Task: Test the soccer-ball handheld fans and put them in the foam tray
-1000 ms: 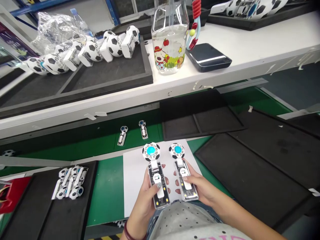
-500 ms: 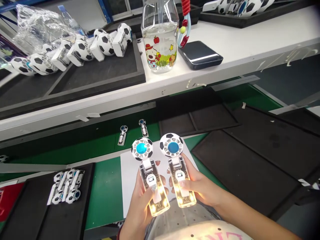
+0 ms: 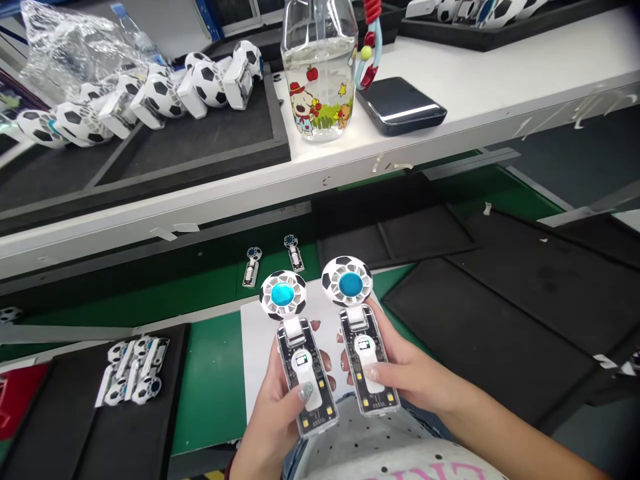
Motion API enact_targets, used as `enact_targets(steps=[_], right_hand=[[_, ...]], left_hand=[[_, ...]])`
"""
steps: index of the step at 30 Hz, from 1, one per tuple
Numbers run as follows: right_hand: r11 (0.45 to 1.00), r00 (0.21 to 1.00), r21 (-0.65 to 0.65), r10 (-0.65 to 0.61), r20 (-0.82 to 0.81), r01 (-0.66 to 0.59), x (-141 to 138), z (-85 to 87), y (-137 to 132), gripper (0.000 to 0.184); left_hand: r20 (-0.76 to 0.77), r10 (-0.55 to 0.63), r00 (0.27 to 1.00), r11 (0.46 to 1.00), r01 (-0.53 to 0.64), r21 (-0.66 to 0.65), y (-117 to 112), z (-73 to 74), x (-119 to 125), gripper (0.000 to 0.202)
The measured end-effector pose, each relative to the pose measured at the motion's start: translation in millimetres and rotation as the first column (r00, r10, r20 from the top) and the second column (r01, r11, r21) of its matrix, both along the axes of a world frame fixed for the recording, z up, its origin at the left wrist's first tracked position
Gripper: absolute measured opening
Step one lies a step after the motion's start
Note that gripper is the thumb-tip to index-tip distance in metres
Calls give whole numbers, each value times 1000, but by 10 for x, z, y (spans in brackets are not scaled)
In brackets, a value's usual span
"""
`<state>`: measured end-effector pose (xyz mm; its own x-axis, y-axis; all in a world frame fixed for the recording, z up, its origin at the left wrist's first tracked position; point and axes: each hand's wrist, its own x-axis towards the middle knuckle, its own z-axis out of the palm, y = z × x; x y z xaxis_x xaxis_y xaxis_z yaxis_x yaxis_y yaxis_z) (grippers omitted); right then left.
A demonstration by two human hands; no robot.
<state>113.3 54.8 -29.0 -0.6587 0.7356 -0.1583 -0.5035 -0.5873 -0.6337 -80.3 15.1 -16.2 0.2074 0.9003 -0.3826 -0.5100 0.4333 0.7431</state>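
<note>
Up on the white desk [image 3: 450, 113] sit a water bottle with cartoon print [image 3: 315, 93], a black power bank [image 3: 400, 107] and a black tray [image 3: 200, 157] lined with soccer-ball fan heads [image 3: 165, 93]. Down on the green mat [image 3: 210, 387], here we go, both hands are up over a white sheet of paper [image 3: 263, 360]! The left hand [image 3: 267, 407] has a soccer-ball mini fan [image 3: 303, 353] with a blue hub and a clear, circuit-board handle, and the right hand [image 3: 407, 373] has its twin [image 3: 360, 333], the pair held side by side, just apart, heads tilted away from the person. And look at that, the bright yellow glow in the handles has dropped away, leaving only small yellow dots! Each thumb [image 3: 305, 392] is pressed on a white slider, while the fingers [image 3: 326, 360] curl behind the clear handles, clamped firmly around both fans. Just beyond them lie two small fan parts [image 3: 253, 267] on the mat, and a little heap of them waits on a black tray [image 3: 133, 370] to the left
</note>
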Motion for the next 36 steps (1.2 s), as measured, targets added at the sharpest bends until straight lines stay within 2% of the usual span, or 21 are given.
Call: enact_targets(steps=[3,8,11,14,16,18,22,26,31,34,36], right_hand=[[999,999,23,32,-2,-32,25,-6,-8,95],[998,986,65,14,166,-26,60,21,-48,86],[998,979,62,3,202,-16,62,33,-55,85],[1000,994,5,0,105,-1,54,47,-30,93],[999,999,-41,3,36,-2,50,85,-1,97],[997,1000,-76,2,7,-1,49,149,30,97],[995,1000,-95,3,12,-2,55,293,68,91],[999,1000,-31,-9,11,10,71,338,51,87],[995,988,74,-80,133,71,101,223,-39,84],[982,964,180,-103,247,59,163,159,-26,63],[970,965,241,-87,248,25,258,159,59,52]], left_hand=[[2,-18,1000,1000,18,7,-24,-40,-6,55],[136,-32,990,999,30,14,-54,-113,-12,55],[165,-33,986,999,30,21,-47,-95,-2,52],[-5,30,1000,999,-30,22,-22,6,19,52],[-150,73,986,997,-70,28,-2,102,31,59],[-243,68,968,997,-60,37,19,194,37,65],[-256,37,966,998,-23,56,55,295,42,72],[-156,43,987,997,-32,73,69,297,69,64],[-42,24,999,986,-16,168,38,182,121,46],[-62,115,991,974,-100,204,68,108,58,46],[-144,220,965,959,-187,211,130,137,-63,45]])
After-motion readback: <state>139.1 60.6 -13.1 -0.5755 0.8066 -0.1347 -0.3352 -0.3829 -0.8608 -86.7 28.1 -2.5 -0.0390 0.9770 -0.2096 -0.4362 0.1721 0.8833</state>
